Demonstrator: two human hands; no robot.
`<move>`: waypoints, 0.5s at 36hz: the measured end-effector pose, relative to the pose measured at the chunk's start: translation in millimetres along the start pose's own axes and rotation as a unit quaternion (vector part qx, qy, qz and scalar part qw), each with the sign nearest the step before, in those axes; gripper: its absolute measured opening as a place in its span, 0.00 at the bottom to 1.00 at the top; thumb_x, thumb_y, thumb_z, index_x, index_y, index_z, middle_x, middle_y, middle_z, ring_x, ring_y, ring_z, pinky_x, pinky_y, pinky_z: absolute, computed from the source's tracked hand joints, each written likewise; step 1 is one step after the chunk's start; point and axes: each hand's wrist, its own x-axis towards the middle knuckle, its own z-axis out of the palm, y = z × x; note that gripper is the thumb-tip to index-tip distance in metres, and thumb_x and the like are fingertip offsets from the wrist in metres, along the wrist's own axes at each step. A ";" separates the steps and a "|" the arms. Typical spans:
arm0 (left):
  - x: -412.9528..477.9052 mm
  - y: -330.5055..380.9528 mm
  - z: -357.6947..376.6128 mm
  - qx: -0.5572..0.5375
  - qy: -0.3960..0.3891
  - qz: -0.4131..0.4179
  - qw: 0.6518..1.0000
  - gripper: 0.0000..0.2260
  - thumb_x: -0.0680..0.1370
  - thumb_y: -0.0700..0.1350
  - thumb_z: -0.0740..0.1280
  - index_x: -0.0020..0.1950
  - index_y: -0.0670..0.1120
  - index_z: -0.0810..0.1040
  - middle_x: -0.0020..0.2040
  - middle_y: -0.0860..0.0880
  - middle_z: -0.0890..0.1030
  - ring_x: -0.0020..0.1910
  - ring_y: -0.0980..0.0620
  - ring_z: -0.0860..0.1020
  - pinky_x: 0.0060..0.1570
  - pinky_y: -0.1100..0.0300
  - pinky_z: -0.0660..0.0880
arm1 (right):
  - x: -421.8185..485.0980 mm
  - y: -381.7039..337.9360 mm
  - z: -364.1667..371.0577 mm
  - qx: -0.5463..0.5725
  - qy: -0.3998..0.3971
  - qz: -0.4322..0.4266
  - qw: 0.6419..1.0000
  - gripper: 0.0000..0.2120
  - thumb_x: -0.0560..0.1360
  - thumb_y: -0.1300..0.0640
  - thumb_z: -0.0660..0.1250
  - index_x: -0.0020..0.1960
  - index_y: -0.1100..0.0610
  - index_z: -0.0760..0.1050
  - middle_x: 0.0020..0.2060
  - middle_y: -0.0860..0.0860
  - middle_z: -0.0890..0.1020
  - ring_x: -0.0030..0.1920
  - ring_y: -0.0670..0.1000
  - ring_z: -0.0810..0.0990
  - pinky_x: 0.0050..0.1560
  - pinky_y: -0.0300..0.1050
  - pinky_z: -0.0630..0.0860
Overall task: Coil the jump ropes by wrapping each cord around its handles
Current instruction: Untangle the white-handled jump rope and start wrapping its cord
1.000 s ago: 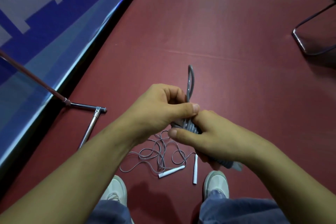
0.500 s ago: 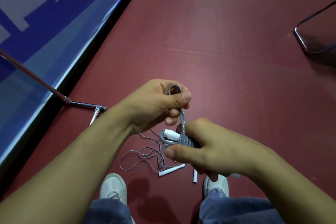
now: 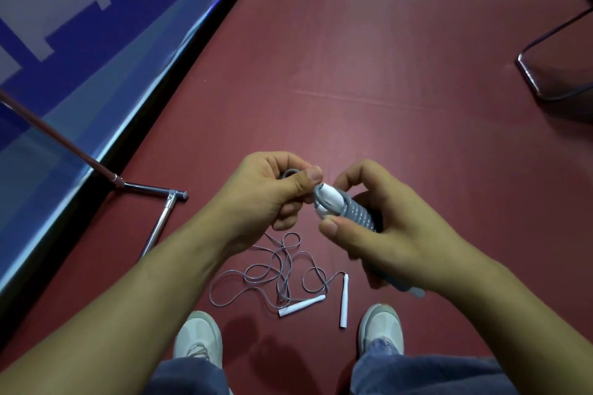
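The grey cord (image 3: 357, 213) sits coiled tightly round the white handles (image 3: 330, 199) — the right hand (image 3: 394, 234) clamps that bundle, mid-scene above the floor. The left hand (image 3: 272, 192) pinches the cord's last loop just left. A second rope (image 3: 276, 272) lies loose on the red floor (image 3: 385, 90) near the shoes (image 3: 199, 340).

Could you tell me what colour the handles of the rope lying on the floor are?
White handles, seen in the head view.
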 end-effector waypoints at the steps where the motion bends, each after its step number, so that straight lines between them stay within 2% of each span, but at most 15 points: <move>1: -0.5 0.2 -0.3 -0.002 0.000 -0.006 1.000 0.08 0.71 0.44 0.70 0.41 0.40 0.74 0.25 0.50 0.73 0.19 0.58 0.61 0.19 0.69 0.60 | 0.2 0.4 -0.4 0.009 0.007 -0.009 1.000 0.19 0.69 0.44 0.72 0.53 0.48 0.68 0.32 0.52 0.81 0.20 0.58 0.74 0.18 0.57 0.73; 3: -1.4 0.9 0.4 -0.007 0.003 -0.014 1.000 0.09 0.71 0.45 0.70 0.41 0.40 0.75 0.25 0.50 0.73 0.19 0.58 0.61 0.19 0.69 0.60 | 0.2 1.7 0.1 0.028 0.027 -0.033 0.999 0.16 0.69 0.46 0.73 0.51 0.47 0.71 0.34 0.55 0.81 0.20 0.58 0.74 0.20 0.48 0.73; 7: -3.8 1.4 2.6 -0.032 0.015 -0.016 0.999 0.10 0.70 0.45 0.70 0.43 0.39 0.75 0.26 0.50 0.74 0.21 0.58 0.63 0.19 0.68 0.60 | 0.2 1.1 3.0 0.077 0.066 -0.057 0.993 0.14 0.67 0.54 0.75 0.48 0.58 0.75 0.31 0.60 0.80 0.20 0.53 0.72 0.20 0.42 0.70; 9: -5.3 -0.1 2.8 -0.047 0.017 -0.021 0.999 0.10 0.71 0.45 0.71 0.43 0.38 0.76 0.29 0.48 0.75 0.21 0.58 0.63 0.19 0.68 0.61 | 1.2 -0.1 3.0 0.102 0.083 -0.052 0.990 0.14 0.66 0.55 0.76 0.46 0.60 0.77 0.30 0.59 0.81 0.19 0.55 0.72 0.19 0.43 0.70; 13: -11.1 -1.3 3.4 -0.070 0.010 -0.034 0.997 0.07 0.73 0.43 0.70 0.44 0.39 0.76 0.34 0.44 0.74 0.24 0.57 0.65 0.19 0.66 0.61 | 2.2 -3.4 -1.2 0.131 0.111 -0.056 0.984 0.13 0.66 0.56 0.75 0.46 0.62 0.78 0.29 0.62 0.81 0.19 0.60 0.72 0.17 0.52 0.70; 15: -12.6 -1.4 2.3 -0.034 0.017 0.004 0.999 0.01 0.77 0.40 0.70 0.47 0.43 0.79 0.38 0.43 0.74 0.26 0.53 0.69 0.22 0.64 0.64 | 2.9 -4.0 -3.4 0.138 0.115 -0.058 0.982 0.12 0.67 0.56 0.74 0.45 0.61 0.79 0.29 0.63 0.81 0.18 0.61 0.72 0.17 0.54 0.70; 18: -15.9 2.1 -0.9 0.061 0.011 0.098 0.993 0.04 0.77 0.42 0.71 0.48 0.51 0.84 0.43 0.44 0.81 0.35 0.50 0.77 0.34 0.56 0.74 | 5.0 -4.1 -5.0 0.136 0.110 -0.055 0.983 0.10 0.67 0.55 0.75 0.44 0.60 0.80 0.29 0.63 0.81 0.19 0.61 0.72 0.18 0.52 0.71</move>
